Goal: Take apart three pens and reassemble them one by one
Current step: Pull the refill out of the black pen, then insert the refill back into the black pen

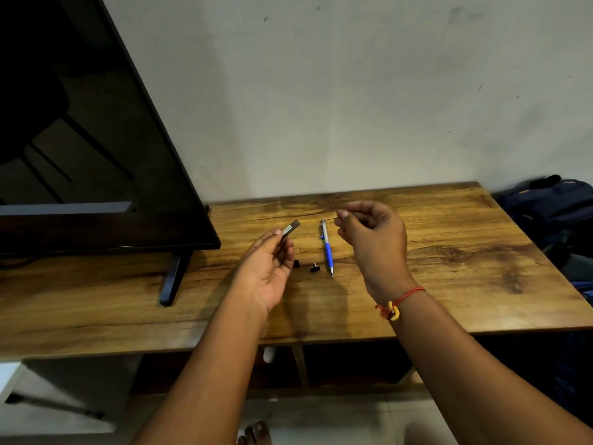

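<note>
My left hand (269, 264) grips a dark pen barrel (290, 228) that points up and to the right, above the wooden table (449, 252). My right hand (372, 239) pinches a thin refill (330, 218) between thumb and forefinger, a short way to the right of the barrel's open end. A blue and silver pen (327, 248) lies whole on the table between my hands, tip toward me. Two small black pen parts (296, 264) (315, 268) lie just left of the blue pen.
A large dark screen (96, 139) on a black foot (171, 281) stands at the table's left. A dark blue bag (552, 203) sits beyond the right edge. A grey wall rises behind the table. A red thread bracelet (398, 303) circles my right wrist.
</note>
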